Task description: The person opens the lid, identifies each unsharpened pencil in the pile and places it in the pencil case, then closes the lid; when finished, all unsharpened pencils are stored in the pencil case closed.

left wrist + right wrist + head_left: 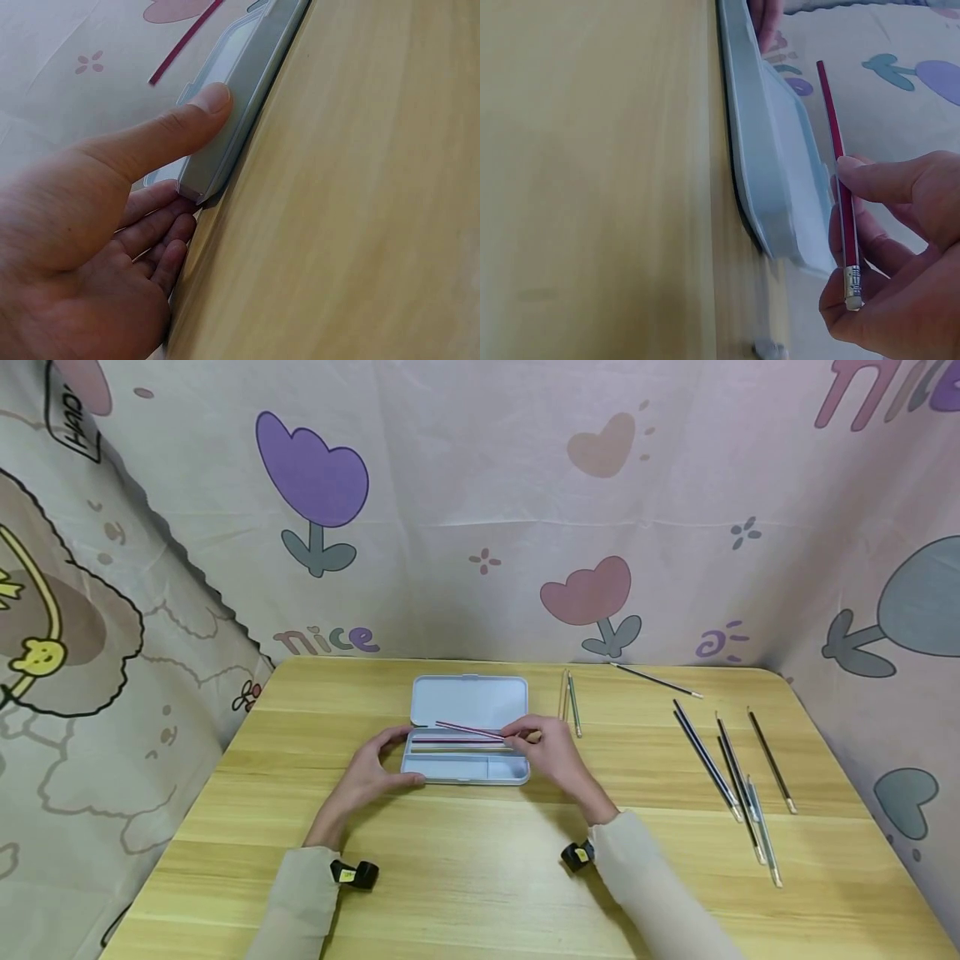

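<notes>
A pale blue pencil case (442,768) lies with its lid (470,697) folded back on the wooden table. In its long compartment lie a dark red pencil (450,741) and a yellowish pencil (450,750). My left hand (371,767) grips the case's left end, its thumb (202,105) along the front wall and the other fingers round the end. Over the case's right half, my right hand (547,747) pinches a red pencil (845,217) between thumb and fingers, near its eraser end. That pencil slants above the long compartment, its far end pointing left.
Two pencils (573,703) lie just right of the lid. A dark pencil (656,679) lies by the table's back edge. Farther right are several dark pencils (705,760), a grey-blue pencil (765,835) and a lone black pencil (772,760). A printed cloth (450,468) hangs behind the table.
</notes>
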A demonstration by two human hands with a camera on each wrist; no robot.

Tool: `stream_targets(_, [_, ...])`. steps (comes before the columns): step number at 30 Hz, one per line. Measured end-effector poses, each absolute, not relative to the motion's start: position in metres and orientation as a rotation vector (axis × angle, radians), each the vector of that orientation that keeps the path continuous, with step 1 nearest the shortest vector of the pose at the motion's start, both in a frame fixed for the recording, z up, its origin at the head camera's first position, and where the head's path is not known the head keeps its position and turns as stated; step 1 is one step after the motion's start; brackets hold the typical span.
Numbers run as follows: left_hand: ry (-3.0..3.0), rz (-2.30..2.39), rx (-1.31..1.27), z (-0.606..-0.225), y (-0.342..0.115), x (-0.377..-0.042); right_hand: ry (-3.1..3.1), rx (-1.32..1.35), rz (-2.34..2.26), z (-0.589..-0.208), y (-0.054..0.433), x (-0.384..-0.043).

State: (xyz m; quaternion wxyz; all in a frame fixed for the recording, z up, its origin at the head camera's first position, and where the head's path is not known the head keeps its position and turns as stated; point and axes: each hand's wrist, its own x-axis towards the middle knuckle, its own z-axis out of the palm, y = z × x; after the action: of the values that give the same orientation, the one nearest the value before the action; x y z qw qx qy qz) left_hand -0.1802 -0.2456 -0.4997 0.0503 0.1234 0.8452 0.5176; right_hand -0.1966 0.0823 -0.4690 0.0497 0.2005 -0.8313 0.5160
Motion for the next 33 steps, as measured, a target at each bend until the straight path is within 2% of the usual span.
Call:
stream_targets(18, [2.577, 1.589, 0.361, -0.500, -0.242, -0.180, -2.728, 0.618, 1.312, -0.476, 0.040, -0.206])
stream_targets(24, [2.584, 1.574, 0.362, -0.498, -0.244, -0.180, -2.747, 0.632, 1.245, -0.474, 0.036, -0.205])
stream_targets(33, [2.598, 1.557, 0.377, -0.499, -0.245, -0.179, -2.682, 0.591, 1.381, -0.473, 0.049, -0.199])
